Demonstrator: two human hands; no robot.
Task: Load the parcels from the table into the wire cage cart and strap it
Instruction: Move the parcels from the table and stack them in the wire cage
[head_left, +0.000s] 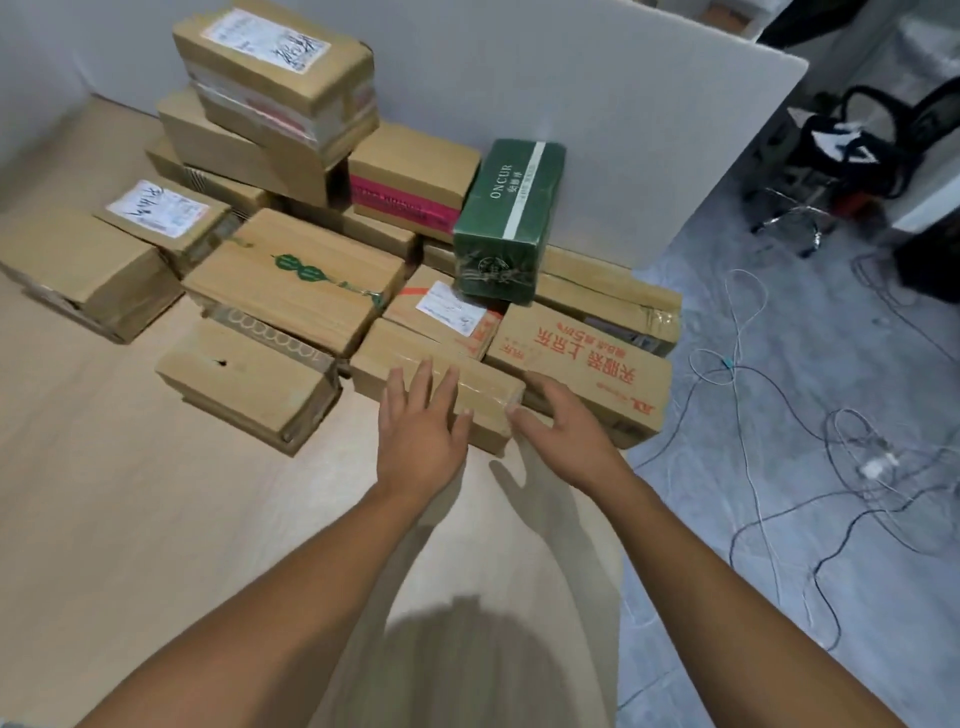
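Note:
Several cardboard parcels are piled on a light wooden table against a grey partition. Nearest me lies a flat brown parcel wrapped in clear tape. My left hand rests flat on its near top edge, fingers spread. My right hand is at its right corner, fingers curled with the thumb touching the box end. Neither hand has lifted it. To the right sits a box with red print. A green box stands on the pile behind. The wire cage cart is out of view.
A tall stack of taped boxes rises at the back left. The grey partition closes the table's far side. Right of the table, loose cables cover the grey floor, and a black chair stands further back.

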